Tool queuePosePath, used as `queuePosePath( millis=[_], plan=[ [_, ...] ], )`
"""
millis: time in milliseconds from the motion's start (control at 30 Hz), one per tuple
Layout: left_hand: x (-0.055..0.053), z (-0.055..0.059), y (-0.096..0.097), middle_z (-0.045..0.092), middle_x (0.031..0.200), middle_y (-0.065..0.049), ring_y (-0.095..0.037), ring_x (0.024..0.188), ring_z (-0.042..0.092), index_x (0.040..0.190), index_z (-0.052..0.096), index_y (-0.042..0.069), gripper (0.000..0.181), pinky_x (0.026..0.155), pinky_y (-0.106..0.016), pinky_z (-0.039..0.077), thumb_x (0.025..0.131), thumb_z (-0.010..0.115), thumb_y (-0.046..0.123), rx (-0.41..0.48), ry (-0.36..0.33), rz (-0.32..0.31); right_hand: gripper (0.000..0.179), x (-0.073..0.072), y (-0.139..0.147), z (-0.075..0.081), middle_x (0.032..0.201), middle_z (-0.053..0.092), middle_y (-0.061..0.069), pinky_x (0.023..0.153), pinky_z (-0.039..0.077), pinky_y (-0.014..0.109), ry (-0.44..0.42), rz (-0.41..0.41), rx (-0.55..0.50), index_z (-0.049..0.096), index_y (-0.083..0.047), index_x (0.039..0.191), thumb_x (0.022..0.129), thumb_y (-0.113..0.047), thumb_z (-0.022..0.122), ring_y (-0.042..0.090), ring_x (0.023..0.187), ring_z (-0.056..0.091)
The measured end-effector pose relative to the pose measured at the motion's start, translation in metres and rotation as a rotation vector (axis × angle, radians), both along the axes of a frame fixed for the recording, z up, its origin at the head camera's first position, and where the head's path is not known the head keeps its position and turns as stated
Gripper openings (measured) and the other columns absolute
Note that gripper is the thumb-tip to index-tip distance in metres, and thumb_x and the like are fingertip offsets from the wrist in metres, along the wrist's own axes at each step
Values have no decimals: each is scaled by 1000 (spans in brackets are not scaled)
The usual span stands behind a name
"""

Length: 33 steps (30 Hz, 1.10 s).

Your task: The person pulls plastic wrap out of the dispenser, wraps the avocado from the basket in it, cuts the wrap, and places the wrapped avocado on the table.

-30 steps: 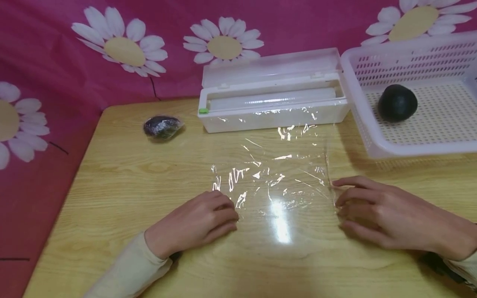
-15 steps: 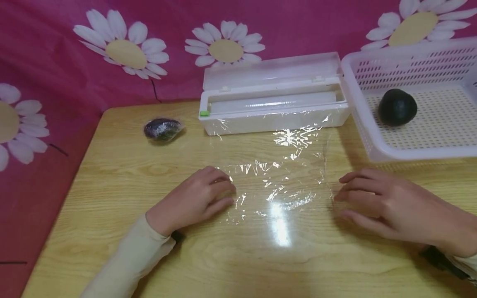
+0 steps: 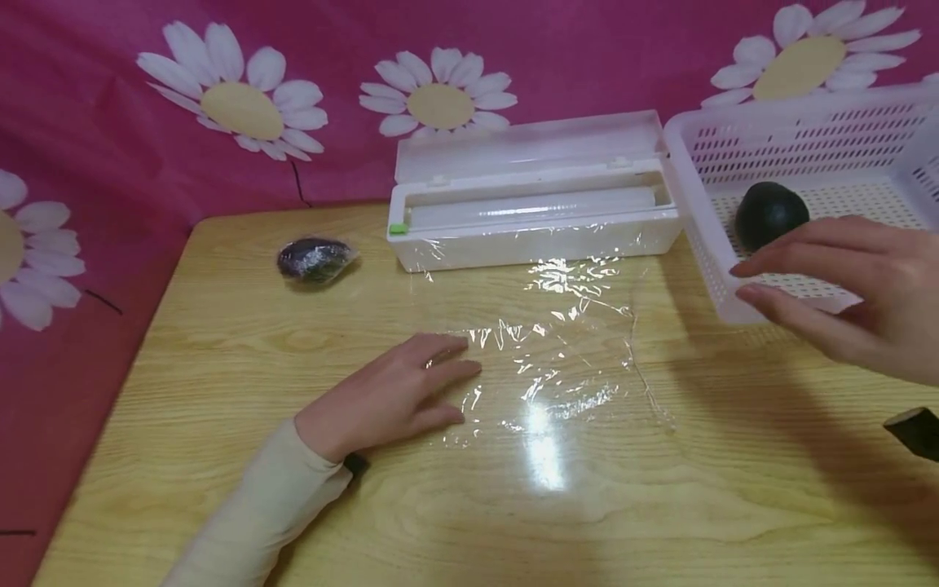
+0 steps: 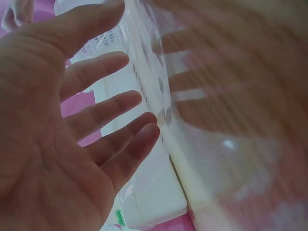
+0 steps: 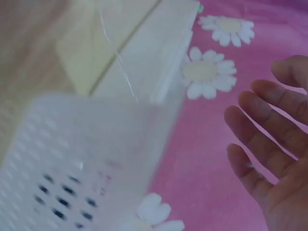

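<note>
A sheet of clear plastic wrap (image 3: 557,350) spreads over the wood table, reaching back to the front of a white wrap dispenser box (image 3: 535,240). My left hand (image 3: 392,395) lies at the sheet's left edge, fingers loosely spread and gripping nothing; its fingertips come close to the film in the left wrist view. Over the near left corner of a white basket (image 3: 693,220) hovers my right hand (image 3: 866,285), fingers extended and thumb apart. Just beyond its fingertips, a dark avocado-like fruit (image 3: 770,214) rests inside the basket, partly covered by the hand in the head view.
A similar dark fruit wrapped in film (image 3: 315,259) lies at the back left of the table (image 3: 242,359). The dispenser's lid (image 3: 528,147) stands raised, with a film roll (image 3: 531,208) inside. A pink cloth with daisies (image 3: 337,49) hangs behind.
My right hand has left the sheet's right edge and moved up and right over the basket. My left hand has shifted back along the film, its fingers spreading more.
</note>
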State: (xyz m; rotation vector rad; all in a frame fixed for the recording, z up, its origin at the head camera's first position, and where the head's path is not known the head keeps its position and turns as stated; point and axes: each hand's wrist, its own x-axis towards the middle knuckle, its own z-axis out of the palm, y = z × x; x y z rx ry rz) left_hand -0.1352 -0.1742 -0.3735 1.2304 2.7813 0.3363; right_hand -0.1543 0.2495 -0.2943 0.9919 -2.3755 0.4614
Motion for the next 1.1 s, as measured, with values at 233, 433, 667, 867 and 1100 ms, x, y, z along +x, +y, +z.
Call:
queuePosePath(
  millis=[233,433,667,867,1100],
  plan=[
    [1,-1,0,46,150,-10,-28,142,42,139,54,20,55,120,-43,32,92,60,48,-52,-39,-21,15,-27,13,18,82,61,-23,75,34,-5,-126,-145,-14,75,-6,92,79,-14,78,-32,82,38],
    [0,-2,0,47,150,-10,-30,142,41,139,54,21,54,120,-43,32,92,61,48,-52,-61,-19,12,-58,27,21,78,71,-12,71,32,-6,-179,-210,28,75,-3,91,81,-10,76,-35,77,35],
    [1,-1,0,46,150,-10,-30,142,41,139,53,21,54,120,-44,31,92,60,48,-50,-82,-10,22,-93,41,18,89,72,24,53,36,3,-275,-337,178,73,0,98,83,-16,75,-12,68,57],
    [1,-3,-1,45,151,-10,-30,143,40,140,52,21,55,121,-44,30,93,60,48,-48,-91,-4,27,-114,48,13,97,71,27,46,46,21,-409,-440,337,71,0,102,84,-20,74,38,74,67],
    [1,-4,-1,47,150,-9,-29,142,41,139,53,21,55,121,-44,31,92,61,48,-34,-73,-6,21,-135,56,19,90,73,22,48,44,11,-473,-379,256,73,0,99,88,-17,71,-5,54,50]
  ],
)
